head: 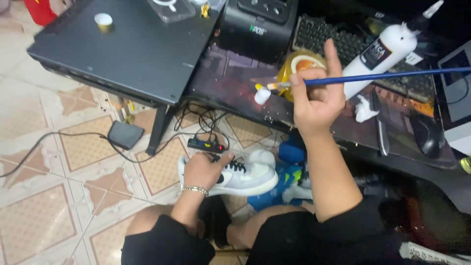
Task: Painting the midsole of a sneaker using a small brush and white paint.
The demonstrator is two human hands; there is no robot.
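Observation:
My left hand (202, 170) grips a white sneaker (245, 177) with black laces and a dark side mark, holding it low above my knees. My right hand (316, 98) is raised over the desk edge and pinches a long blue-handled paintbrush (373, 77). The brush tip, loaded with white paint (262, 94), points left. A yellow jar (300, 65) sits just behind the brush. A white squeeze bottle (382, 51) lies on the desk to the right of my right hand.
A dark desk (137, 54) holds a small round cap (103, 19), a black printer-like box (257, 24), a keyboard (338, 41) and a mouse (428, 135). Below on the tiled floor are cables, a power strip (206, 145), a black adapter (125, 134) and blue items (287, 179).

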